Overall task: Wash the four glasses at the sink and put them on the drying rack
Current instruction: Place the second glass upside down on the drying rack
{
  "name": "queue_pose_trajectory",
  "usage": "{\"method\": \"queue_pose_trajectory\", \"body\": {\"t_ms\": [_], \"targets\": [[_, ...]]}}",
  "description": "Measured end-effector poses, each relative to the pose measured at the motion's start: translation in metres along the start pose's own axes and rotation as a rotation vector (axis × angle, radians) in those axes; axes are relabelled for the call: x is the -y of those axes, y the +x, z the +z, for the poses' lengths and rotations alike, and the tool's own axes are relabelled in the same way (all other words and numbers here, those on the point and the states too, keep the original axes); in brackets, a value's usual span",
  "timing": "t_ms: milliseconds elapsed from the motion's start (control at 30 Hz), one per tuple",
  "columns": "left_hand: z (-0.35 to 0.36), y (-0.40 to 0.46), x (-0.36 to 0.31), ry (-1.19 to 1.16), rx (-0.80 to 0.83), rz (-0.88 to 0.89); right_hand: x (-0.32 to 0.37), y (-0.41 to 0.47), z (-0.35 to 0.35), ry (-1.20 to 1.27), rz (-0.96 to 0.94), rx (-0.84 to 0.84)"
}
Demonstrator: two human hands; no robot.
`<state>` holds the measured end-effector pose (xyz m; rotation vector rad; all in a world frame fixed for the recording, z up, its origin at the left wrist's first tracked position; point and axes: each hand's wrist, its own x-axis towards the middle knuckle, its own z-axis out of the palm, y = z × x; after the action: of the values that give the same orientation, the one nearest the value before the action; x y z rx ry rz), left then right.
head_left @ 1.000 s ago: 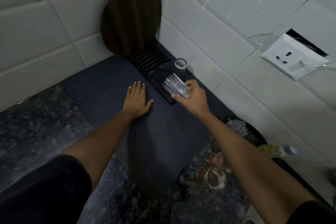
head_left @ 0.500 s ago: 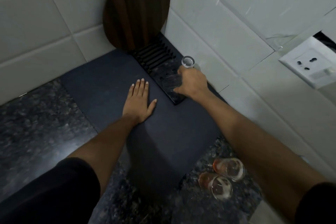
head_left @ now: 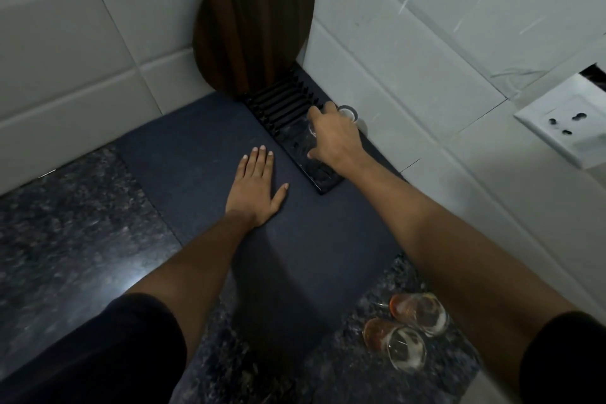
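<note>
The right hand [head_left: 334,138] has lowered its clear glass [head_left: 303,141] onto the black drying rack [head_left: 323,179], fingers curled around it, beside another glass [head_left: 347,113] standing farther back. The left hand [head_left: 257,184] lies flat, fingers together. Near right, two glasses [head_left: 406,331] hold orange residue.

Rack [head_left: 323,179] on mat [head_left: 203,154] — board [head_left: 252,20] behind.

Granite counter [head_left: 75,239] carries mat [head_left: 196,154], two glasses [head_left: 406,325].

No readable text, labels or numbers anywhere
</note>
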<state>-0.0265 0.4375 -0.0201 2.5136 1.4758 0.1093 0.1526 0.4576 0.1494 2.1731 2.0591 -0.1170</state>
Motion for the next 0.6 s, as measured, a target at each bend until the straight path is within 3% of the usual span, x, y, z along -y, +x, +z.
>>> {"method": "queue_pose_trajectory", "body": {"t_ms": [300,600], "targets": [[0.000,-0.001,-0.001,0.003,0.000,0.006,-0.001,-0.007,0.001,-0.023,-0.009,-0.062],[0.002,-0.034,-0.030,-0.035,0.077,-0.028,-0.027,-0.120,-0.001,0.203,0.068,-0.414]]}}
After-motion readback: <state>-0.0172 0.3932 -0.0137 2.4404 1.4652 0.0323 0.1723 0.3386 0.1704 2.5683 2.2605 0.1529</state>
